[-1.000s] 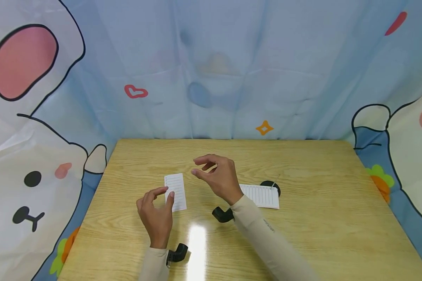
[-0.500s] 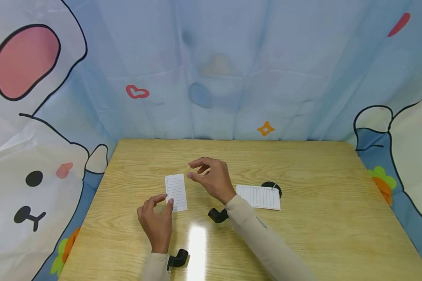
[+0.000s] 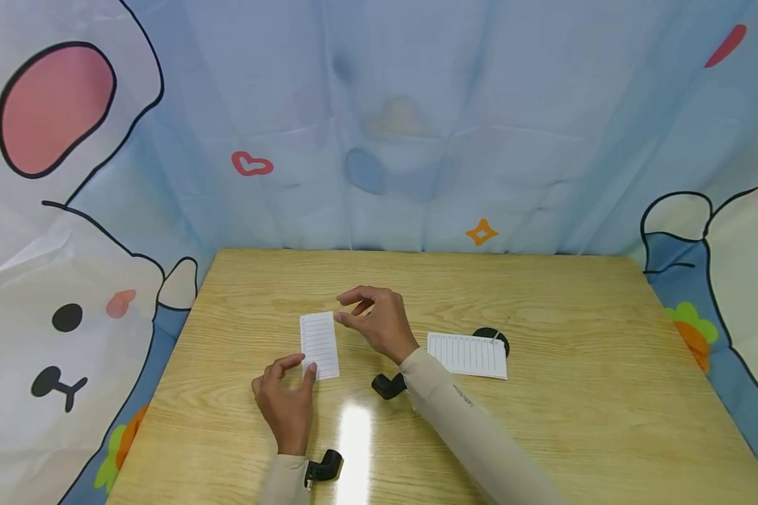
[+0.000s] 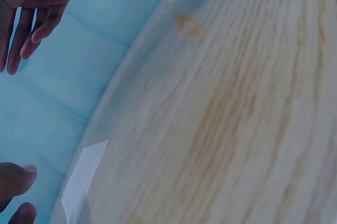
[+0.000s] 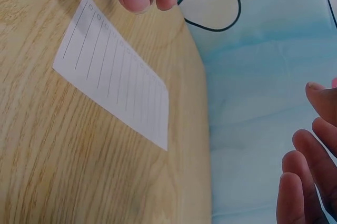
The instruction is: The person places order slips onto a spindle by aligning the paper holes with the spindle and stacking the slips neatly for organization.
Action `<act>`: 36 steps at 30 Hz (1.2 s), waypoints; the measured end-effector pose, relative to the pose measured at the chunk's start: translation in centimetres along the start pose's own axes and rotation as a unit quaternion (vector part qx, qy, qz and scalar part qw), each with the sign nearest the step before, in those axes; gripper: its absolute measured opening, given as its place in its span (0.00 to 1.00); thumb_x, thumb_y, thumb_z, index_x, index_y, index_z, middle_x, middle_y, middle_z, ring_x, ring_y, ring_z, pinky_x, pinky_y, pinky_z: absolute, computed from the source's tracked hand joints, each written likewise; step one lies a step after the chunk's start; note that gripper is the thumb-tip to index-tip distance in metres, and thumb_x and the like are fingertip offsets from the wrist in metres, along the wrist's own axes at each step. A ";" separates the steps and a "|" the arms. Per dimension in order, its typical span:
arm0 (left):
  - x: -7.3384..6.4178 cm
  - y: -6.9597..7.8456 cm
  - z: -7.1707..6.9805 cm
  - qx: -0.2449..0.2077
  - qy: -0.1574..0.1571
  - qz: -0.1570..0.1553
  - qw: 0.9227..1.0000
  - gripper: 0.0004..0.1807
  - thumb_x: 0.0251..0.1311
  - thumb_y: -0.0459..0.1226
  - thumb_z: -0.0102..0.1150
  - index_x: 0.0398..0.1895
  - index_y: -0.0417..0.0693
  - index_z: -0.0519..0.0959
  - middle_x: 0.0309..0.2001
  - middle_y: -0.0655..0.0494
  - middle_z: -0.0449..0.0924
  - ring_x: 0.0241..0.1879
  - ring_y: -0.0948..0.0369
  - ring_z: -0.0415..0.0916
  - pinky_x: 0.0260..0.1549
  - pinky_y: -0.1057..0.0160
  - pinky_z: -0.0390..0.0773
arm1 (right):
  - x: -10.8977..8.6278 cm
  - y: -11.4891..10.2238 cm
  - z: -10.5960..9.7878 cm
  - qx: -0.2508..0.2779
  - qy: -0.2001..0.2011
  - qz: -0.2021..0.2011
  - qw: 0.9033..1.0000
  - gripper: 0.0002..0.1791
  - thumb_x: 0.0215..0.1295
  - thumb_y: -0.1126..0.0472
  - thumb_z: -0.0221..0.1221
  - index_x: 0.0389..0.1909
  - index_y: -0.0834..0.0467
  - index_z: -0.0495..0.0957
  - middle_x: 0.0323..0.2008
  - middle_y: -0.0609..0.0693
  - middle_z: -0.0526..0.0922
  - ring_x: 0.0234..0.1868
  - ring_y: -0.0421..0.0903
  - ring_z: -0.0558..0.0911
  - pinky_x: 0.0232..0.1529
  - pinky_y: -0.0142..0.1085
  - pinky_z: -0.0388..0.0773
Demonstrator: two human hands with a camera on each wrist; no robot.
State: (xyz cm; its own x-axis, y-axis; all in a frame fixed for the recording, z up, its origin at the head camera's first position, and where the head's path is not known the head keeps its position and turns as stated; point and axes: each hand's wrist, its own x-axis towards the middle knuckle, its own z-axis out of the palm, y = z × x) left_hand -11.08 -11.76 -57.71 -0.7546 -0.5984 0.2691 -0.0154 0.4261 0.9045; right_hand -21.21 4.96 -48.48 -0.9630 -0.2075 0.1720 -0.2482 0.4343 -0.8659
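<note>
A single white lined card (image 3: 320, 344) with a column of small boxes lies flat on the table, left of centre. My left hand (image 3: 286, 410) is at its lower left, thumb and index finger spread apart over the card's edge; whether they touch it I cannot tell. To the card's upper right, my right hand (image 3: 382, 322) hovers with loosely bent fingers and nothing between them. The card (image 5: 113, 77) also appears in the right wrist view, with fingertips just above it. Further right lies a stack of similar lined cards (image 3: 467, 354), apparently with a pale tie at one corner.
A round black object (image 3: 502, 342) is partly covered by the card stack. The wooden table (image 3: 581, 393) ends at the back against a blue cartoon curtain (image 3: 404, 140). Each wrist carries a black camera mount (image 3: 388, 386).
My right hand has moved slightly left and nearer the card. The left hand has barely shifted. Both cards lie where they were, while the head view drifts slightly.
</note>
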 end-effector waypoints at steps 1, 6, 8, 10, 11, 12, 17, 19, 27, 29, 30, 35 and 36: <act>0.0 -0.1 0.0 0.002 0.000 -0.003 1.000 0.14 0.50 0.29 0.82 0.40 0.47 0.90 0.41 0.48 0.90 0.44 0.51 0.70 0.46 0.57 0.64 | 0.1 0.1 0.1 0.001 -0.002 0.003 1.000 0.12 0.61 0.55 0.78 0.45 0.48 0.91 0.45 0.50 0.93 0.38 0.42 0.86 0.38 0.39 0.85; 0.0 -0.3 0.1 0.003 -0.001 -0.014 1.000 0.15 0.49 0.28 0.82 0.40 0.48 0.90 0.42 0.48 0.90 0.45 0.53 0.69 0.47 0.57 0.64 | 0.5 0.4 0.7 0.002 -0.011 0.011 1.000 0.12 0.60 0.56 0.78 0.45 0.48 0.91 0.46 0.47 0.92 0.38 0.42 0.87 0.38 0.39 0.85; 0.0 -0.4 0.1 0.002 -0.003 -0.021 1.000 0.15 0.49 0.28 0.82 0.41 0.47 0.90 0.42 0.48 0.89 0.45 0.54 0.68 0.47 0.57 0.64 | 0.6 0.6 0.9 0.002 -0.016 0.012 1.000 0.12 0.60 0.56 0.78 0.45 0.48 0.91 0.46 0.47 0.92 0.37 0.41 0.86 0.38 0.38 0.85; 0.1 -0.5 0.2 0.003 -0.005 -0.025 1.000 0.16 0.49 0.28 0.82 0.41 0.47 0.90 0.43 0.47 0.89 0.45 0.54 0.68 0.48 0.57 0.64 | 0.8 0.8 1.2 0.002 -0.020 0.011 1.000 0.12 0.60 0.56 0.78 0.45 0.48 0.91 0.46 0.46 0.92 0.37 0.41 0.86 0.37 0.37 0.84; 0.1 -0.5 0.2 0.005 -0.006 -0.027 1.000 0.16 0.48 0.29 0.83 0.41 0.47 0.90 0.43 0.47 0.89 0.45 0.54 0.68 0.48 0.57 0.64 | 0.9 0.9 1.3 0.001 -0.022 0.011 1.000 0.12 0.60 0.56 0.78 0.45 0.48 0.91 0.47 0.46 0.92 0.37 0.40 0.86 0.37 0.37 0.84; 0.1 -0.5 0.2 0.009 -0.005 -0.026 1.000 0.16 0.48 0.29 0.83 0.41 0.47 0.90 0.44 0.46 0.89 0.46 0.53 0.68 0.48 0.57 0.64 | 0.9 1.0 1.4 0.001 -0.024 0.011 1.000 0.12 0.60 0.56 0.78 0.45 0.48 0.91 0.47 0.46 0.92 0.36 0.40 0.86 0.36 0.37 0.84; 0.1 -0.5 0.4 0.026 -0.005 -0.025 0.999 0.17 0.46 0.29 0.84 0.40 0.48 0.90 0.45 0.46 0.89 0.46 0.51 0.69 0.48 0.54 0.65 | 1.2 1.4 1.9 -0.006 -0.034 0.016 0.999 0.13 0.61 0.56 0.78 0.46 0.48 0.91 0.47 0.44 0.92 0.36 0.39 0.86 0.35 0.35 0.84; 0.1 -0.5 0.5 0.032 -0.007 -0.025 0.999 0.18 0.45 0.30 0.85 0.40 0.49 0.90 0.46 0.46 0.89 0.46 0.49 0.69 0.49 0.53 0.65 | 1.3 1.6 2.1 -0.009 -0.036 0.020 0.999 0.13 0.60 0.57 0.78 0.46 0.48 0.91 0.47 0.44 0.92 0.36 0.39 0.86 0.34 0.35 0.84; 0.0 -0.5 0.6 0.057 -0.012 -0.018 0.998 0.20 0.43 0.30 0.85 0.41 0.50 0.90 0.46 0.45 0.89 0.46 0.46 0.71 0.50 0.49 0.65 | 1.8 2.6 2.8 -0.009 -0.052 0.034 0.998 0.14 0.61 0.57 0.77 0.48 0.52 0.91 0.48 0.48 0.92 0.37 0.41 0.86 0.37 0.36 0.84; 0.0 -0.5 0.6 0.060 -0.015 -0.016 0.998 0.20 0.42 0.30 0.85 0.41 0.50 0.90 0.46 0.45 0.89 0.46 0.46 0.71 0.50 0.49 0.65 | 1.9 2.9 2.9 -0.011 -0.056 0.038 0.998 0.15 0.61 0.58 0.77 0.49 0.54 0.91 0.48 0.48 0.92 0.37 0.41 0.86 0.38 0.36 0.84; 0.0 -0.5 0.6 0.062 -0.018 -0.017 0.998 0.20 0.42 0.30 0.85 0.41 0.51 0.90 0.47 0.45 0.89 0.46 0.46 0.71 0.50 0.49 0.65 | 2.0 3.0 3.0 -0.011 -0.058 0.041 0.997 0.16 0.61 0.58 0.77 0.49 0.54 0.91 0.48 0.48 0.92 0.37 0.41 0.85 0.38 0.37 0.84; -0.1 -0.6 0.8 0.079 -0.027 -0.013 0.996 0.20 0.43 0.30 0.85 0.42 0.51 0.90 0.48 0.44 0.89 0.47 0.45 0.72 0.51 0.46 0.65 | 2.2 3.6 3.3 -0.022 -0.067 0.047 0.996 0.15 0.62 0.59 0.76 0.50 0.53 0.90 0.48 0.47 0.92 0.38 0.41 0.85 0.39 0.36 0.84; -0.1 -0.6 0.8 0.083 -0.029 -0.011 0.996 0.20 0.43 0.30 0.85 0.42 0.51 0.90 0.49 0.44 0.89 0.47 0.45 0.72 0.52 0.45 0.65 | 2.3 3.8 3.4 -0.023 -0.069 0.047 0.996 0.15 0.63 0.59 0.76 0.50 0.53 0.90 0.48 0.47 0.92 0.38 0.41 0.86 0.39 0.37 0.84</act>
State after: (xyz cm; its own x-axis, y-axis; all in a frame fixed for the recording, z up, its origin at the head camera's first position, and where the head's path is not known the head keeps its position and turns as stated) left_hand -11.53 -11.43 -58.57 -0.7894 -0.5707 0.2263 -0.1370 0.5230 0.8412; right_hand -23.97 3.14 -52.94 -0.9595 -0.2808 0.0232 -0.1660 0.4970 -0.8517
